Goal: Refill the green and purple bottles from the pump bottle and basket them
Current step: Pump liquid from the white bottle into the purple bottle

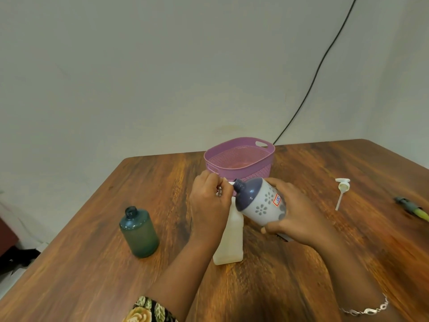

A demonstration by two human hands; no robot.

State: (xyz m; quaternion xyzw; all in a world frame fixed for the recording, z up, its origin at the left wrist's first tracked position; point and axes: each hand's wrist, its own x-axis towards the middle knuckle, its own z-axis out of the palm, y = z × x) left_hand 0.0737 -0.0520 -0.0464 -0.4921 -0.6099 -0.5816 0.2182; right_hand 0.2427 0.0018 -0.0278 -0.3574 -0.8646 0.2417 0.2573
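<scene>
Starting nearest, two forearms reach out over the wooden table (pixel 92 263), a patterned sleeve on the left and a bracelet on the right wrist. Just beyond them the translucent pump bottle (pixel 228 240) stands upright at mid-table. The left hand (pixel 209 201) is curled over its top, gripping the pump head, which is mostly hidden. The right hand (pixel 299 214) wraps the body of the purple bottle (pixel 260 201), held off the table and tilted so that its open neck meets the white nozzle. This looks like the purple refill in hand; the next move likely calls for pressing the pump with the neck kept under the spout, or liquid could miss. To the left, well apart, the green bottle (pixel 139 233) stands uncapped; its fill level cannot be told. A loose white cap with a tube (pixel 342 189) lies to the right, and a pen-like item (pixel 411 209) rests near the right edge. Farther back, the lilac basket (pixel 264 166) sits just behind the hands, a short open path for placing bottles. The left table edge runs fairly close to the green bottle.
</scene>
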